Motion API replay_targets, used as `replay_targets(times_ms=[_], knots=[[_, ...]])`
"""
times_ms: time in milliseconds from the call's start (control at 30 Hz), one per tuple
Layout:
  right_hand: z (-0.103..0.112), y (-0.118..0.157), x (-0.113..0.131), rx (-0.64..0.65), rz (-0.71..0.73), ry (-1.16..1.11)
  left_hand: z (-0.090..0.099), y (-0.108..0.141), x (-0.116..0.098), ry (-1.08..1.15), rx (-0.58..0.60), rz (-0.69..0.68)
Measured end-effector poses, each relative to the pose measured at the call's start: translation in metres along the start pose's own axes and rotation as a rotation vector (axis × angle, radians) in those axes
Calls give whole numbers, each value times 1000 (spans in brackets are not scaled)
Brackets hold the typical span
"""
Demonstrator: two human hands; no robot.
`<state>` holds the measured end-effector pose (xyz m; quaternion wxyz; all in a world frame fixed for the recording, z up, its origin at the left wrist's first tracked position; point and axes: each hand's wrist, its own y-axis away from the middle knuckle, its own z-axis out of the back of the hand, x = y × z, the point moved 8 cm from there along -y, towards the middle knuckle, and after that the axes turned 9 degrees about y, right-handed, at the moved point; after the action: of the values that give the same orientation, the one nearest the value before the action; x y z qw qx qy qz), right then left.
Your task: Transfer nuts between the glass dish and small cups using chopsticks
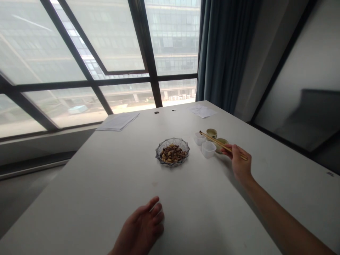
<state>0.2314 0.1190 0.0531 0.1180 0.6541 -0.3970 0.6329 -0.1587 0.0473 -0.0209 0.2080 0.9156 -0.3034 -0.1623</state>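
My right hand (240, 161) is closed around a pair of wooden chopsticks (219, 142), whose tips hold a small dark piece (200, 132) over a clear plastic cup (199, 139). Beside that cup are a second clear cup (208, 149), a small greenish cup (211, 133) and a green dish (221, 142) partly behind the chopsticks. Left of them, a scalloped glass bowl (157, 154) holds mixed nuts or seeds (172, 153). Near the front edge, my left hand (146, 225) rests on its side, palm up, fingers loosely curled and apart, holding nothing.
The white table (106, 184) reaches toward the windows. A stack of papers (118, 121) lies at its far left and more paper (204, 110) at the far right. Two small dark round things (156, 112) are near the far edge. A blue curtain (225, 53) hangs behind.
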Motion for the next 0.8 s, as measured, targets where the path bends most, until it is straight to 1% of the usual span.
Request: replay_targets(times_ms=[133,233,400,700,800], knots=[[7,-5,-10,-26,-45,-13,-2,0,0,8,2,0],[8,-4,-12,-24,-58,-8,-4,1,1,8,2,-4],[8,-3,-12,-3,-60,5,-1,2,0,-8,-13,-7],[10,1,-3,11,-47,15,1,1,-1,-26,-11,-10],[5,6,5,48,-34,7,1,1,-1,-2,-3,-3]])
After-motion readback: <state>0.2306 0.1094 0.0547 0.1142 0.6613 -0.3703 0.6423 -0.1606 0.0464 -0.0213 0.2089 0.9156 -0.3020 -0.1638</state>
